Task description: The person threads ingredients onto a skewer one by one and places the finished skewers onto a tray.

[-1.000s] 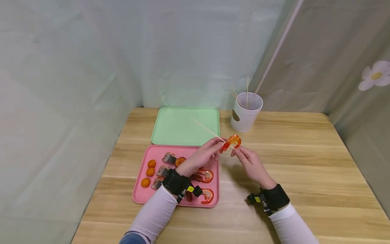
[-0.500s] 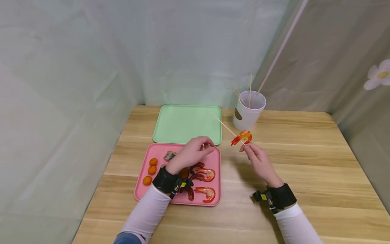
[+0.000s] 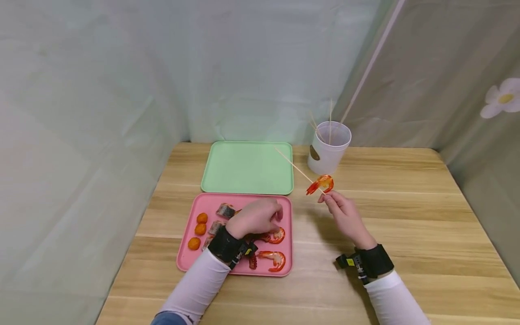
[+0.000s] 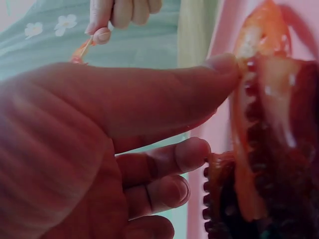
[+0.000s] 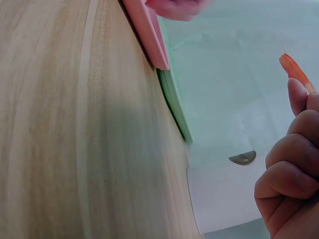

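My right hand (image 3: pixel 345 216) pinches a wooden skewer (image 3: pixel 296 167) near its lower end. A curled orange shrimp (image 3: pixel 324 181) is threaded on it just above the fingers. Over the pink tray (image 3: pixel 187 257) is my left hand (image 3: pixel 256 219), fingers loosely bent and holding nothing. In the left wrist view, its thumb tip reaches the edge of a shrimp (image 4: pixel 261 30) beside dark octopus tentacles (image 4: pixel 289 124); whether it touches cannot be told. A second shrimp (image 3: pixel 274 260) lies nearer the tray's front. The left hand and wrist cover part of the food.
Orange balls (image 3: pixel 194 243) and grey-skinned fish pieces (image 3: pixel 225 210) lie on the pink tray's left part. A green tray (image 3: pixel 248 167) adjoins it behind. At its right stands a white cup (image 3: pixel 328 155) with several skewers. Curtains hang behind the wooden table (image 3: pixel 406 216).
My left hand has let go of the skewered shrimp and moved left and down over the pink tray. The right hand has drawn the skewer and shrimp slightly right and up.
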Demonstrator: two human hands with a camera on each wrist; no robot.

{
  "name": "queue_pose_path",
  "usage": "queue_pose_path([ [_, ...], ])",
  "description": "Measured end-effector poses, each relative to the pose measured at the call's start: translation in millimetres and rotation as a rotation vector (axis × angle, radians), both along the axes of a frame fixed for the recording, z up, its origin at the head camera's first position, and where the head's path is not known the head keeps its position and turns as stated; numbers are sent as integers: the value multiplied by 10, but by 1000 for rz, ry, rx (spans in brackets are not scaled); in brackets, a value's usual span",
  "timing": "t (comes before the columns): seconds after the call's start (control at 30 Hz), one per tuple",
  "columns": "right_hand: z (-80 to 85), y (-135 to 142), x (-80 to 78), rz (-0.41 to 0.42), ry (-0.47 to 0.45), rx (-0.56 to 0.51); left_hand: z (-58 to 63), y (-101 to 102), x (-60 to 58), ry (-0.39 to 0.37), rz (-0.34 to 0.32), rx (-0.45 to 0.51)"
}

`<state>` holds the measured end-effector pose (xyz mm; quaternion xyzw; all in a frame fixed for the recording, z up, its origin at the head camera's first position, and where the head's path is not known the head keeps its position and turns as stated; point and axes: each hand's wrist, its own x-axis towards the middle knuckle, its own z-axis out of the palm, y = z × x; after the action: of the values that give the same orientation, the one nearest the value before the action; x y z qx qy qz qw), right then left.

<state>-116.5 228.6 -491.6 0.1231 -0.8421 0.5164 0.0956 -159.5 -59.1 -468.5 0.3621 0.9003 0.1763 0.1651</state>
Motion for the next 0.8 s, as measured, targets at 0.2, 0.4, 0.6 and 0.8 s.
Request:
queue_pose_path([
  [0.2,-13,-4,-4,7,5,2,-18,7,10,-5,-4,-42],
  [0.4,-1,-25,4,1,-4,25,-8,11,27,26,-56,-91],
  [0.6,213,-105,93,19,2,7,-24,3,34,26,-73,-115],
  [0.8,297,-128,131,23,-3,15,-28,14,28,-11,-32,-101],
])
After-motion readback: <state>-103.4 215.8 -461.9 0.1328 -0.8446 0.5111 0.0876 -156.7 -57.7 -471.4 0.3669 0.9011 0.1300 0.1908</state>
